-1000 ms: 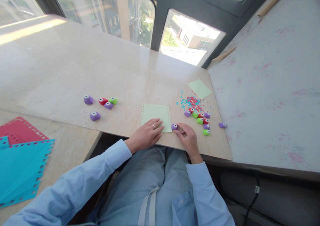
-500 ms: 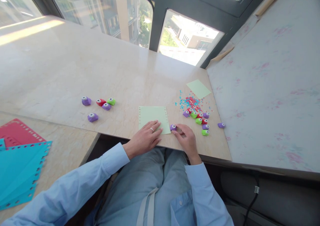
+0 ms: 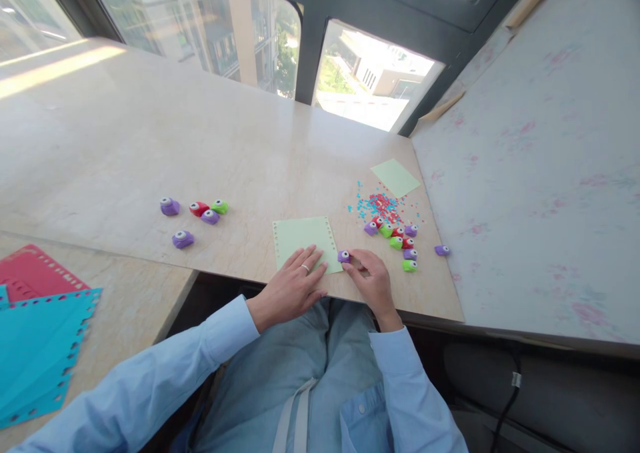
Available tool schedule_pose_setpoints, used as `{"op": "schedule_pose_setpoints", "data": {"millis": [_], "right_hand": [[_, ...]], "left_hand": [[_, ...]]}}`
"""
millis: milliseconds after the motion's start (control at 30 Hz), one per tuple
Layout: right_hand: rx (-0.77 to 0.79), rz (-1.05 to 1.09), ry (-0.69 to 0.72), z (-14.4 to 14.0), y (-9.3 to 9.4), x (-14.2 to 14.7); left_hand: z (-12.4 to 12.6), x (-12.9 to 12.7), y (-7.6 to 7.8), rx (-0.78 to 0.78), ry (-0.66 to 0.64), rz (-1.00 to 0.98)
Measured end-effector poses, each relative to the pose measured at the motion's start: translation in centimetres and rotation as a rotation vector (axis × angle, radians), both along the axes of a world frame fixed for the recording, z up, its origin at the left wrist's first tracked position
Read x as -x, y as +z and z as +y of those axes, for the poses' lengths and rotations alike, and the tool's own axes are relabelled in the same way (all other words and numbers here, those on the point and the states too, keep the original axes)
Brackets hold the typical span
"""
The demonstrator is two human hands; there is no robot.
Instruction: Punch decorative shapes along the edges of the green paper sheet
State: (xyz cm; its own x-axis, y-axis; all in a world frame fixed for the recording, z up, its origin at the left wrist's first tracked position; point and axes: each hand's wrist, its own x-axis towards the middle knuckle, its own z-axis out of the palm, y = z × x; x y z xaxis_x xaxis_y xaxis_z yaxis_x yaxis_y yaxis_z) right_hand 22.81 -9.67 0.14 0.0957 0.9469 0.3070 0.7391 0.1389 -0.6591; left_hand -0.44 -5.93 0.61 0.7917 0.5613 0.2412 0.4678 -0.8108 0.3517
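Observation:
A pale green sheet of paper (image 3: pixel 299 236) lies near the table's front edge, with small holes punched along its left and right sides. My left hand (image 3: pixel 295 285) rests flat on the lower part of this sheet, fingers stretched out. At the sheet's right edge, my right hand (image 3: pixel 373 281) pinches a small purple craft punch (image 3: pixel 343 257) between thumb and fingers. The punch appears to sit over the paper's edge; its slot is hidden. Right of that hand stand several red, green and purple craft punches (image 3: pixel 397 242).
Red and blue paper bits (image 3: pixel 383 206) lie scattered behind the right-hand punches, beside another green sheet (image 3: pixel 396 177). More punches (image 3: pixel 199 209) stand to the left. Punched blue sheets (image 3: pixel 45 353) and a red sheet (image 3: pixel 37 269) lie at far left. A papered wall (image 3: pixel 540 193) bounds the right side.
The green sheet has turned slightly and shifted a little under my left hand. My right hand keeps its pinch on the purple craft punch at the sheet's right edge.

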Motion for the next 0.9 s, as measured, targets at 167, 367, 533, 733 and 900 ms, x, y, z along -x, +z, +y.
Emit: {"op": "schedule_pose_setpoints", "data": {"millis": [167,367,533,733,900], "right_hand": [[-0.009,-0.038,0.009,0.0,0.0,0.0],[-0.023,-0.087,0.009,0.1,0.0,0.0],[-0.019,-0.089,0.004,0.1,-0.2,0.0],[-0.011,-0.059,-0.009,0.0,-0.2,0.0],[-0.009,-0.062,-0.017,0.1,0.0,0.2]], "left_hand": [[1.0,0.0,0.0,-0.029,-0.045,0.032],[2.8,0.2,0.1,0.009,-0.124,0.014],[3.5,0.3,0.7,0.024,-0.215,0.019],[3.3,0.7,0.8,0.035,-0.307,0.051],[2.7,0.9,0.7,0.048,-0.320,0.075]]}}
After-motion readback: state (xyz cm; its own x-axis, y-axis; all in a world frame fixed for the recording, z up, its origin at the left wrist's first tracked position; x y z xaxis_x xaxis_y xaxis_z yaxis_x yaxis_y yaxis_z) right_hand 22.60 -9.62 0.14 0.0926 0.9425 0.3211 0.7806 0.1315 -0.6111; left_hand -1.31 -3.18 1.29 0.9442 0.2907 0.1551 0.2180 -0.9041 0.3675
